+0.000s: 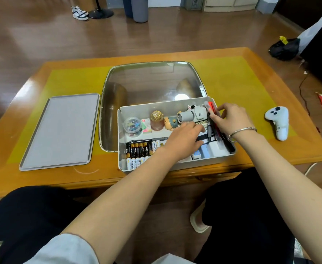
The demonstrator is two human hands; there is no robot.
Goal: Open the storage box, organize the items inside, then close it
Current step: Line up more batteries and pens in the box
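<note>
- A grey storage box (175,161) sits open at the centre of the frame, on a wooden table (251,60) with a yellow mat and a clear glass panel in its middle.
- The box's flat grey lid (59,130) lies on the table at the left of the frame, well apart from the box.
- The left hand (183,140) reaches into the middle of the box, fingers nearly straight and close together, resting over the items there.
- The right hand (230,119), a silver bangle on its wrist, is at the box's upper right corner; its fingers pinch a red marker (212,109) beside a black pen (209,128).
- Just left of that hand lies a grey toy camera (192,115).
- Along the box's far wall stand a small figurine (171,122), an amber bottle with a gold cap (157,121) and a clear tub of clips (132,125).
- Rows of batteries (139,151) fill the box's lower left.
- A white game controller (278,121) rests on the table at the right of the frame.
</note>
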